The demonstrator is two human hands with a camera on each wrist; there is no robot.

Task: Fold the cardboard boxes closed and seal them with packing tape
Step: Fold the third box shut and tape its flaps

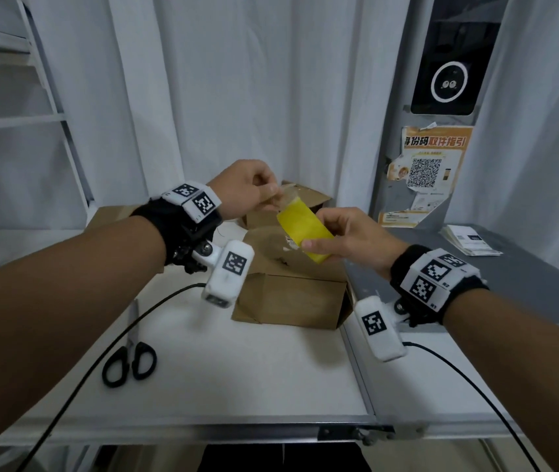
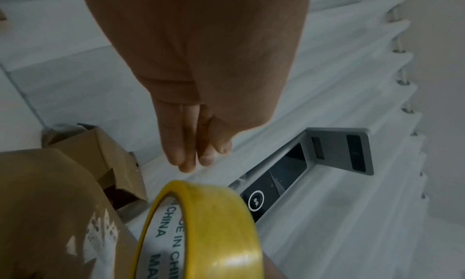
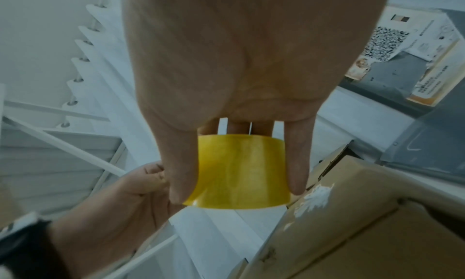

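Both forearms fill the near field; the right hand [image 1: 346,238] grips the yellow tape roll [image 1: 305,233] by its rims, thumb on one edge and fingers on the other, above the closed cardboard box [image 1: 291,294] on the white table [image 1: 237,379]; the left hand [image 1: 247,189] pinches the peeled tape end; the roll looks light and stiff, its film sticky and prone to curl; its axis runs from near right to far left, free end pointing away; scissors [image 1: 131,359] lie near left.
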